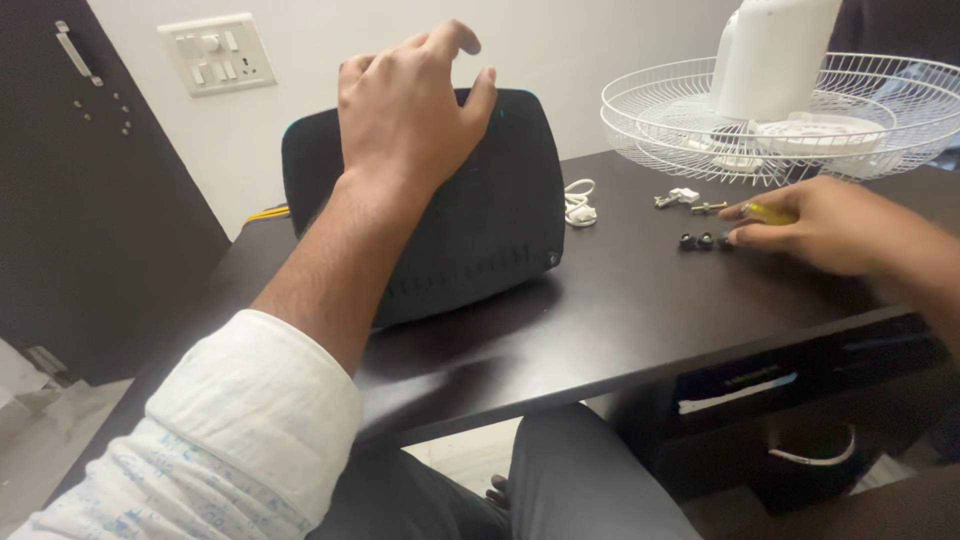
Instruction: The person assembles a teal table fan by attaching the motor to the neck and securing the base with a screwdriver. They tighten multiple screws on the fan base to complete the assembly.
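A black rounded plastic housing (480,220) stands tilted on the dark table (620,320). My left hand (405,110) rests on its top edge, fingers spread over the rim. My right hand (820,225) lies on the table at the right, holding a small yellow-handled tool (765,212). Its fingertips touch several small black screws or caps (700,241). A few light metal screws and small parts (685,198) lie just beyond them.
A white wire fan guard (650,115) with a white motor body (775,55) sits at the back right. A white cord (580,203) lies beside the housing. A wall switch plate (215,52) and a dark door (80,180) stand behind. The table's front edge is near my lap.
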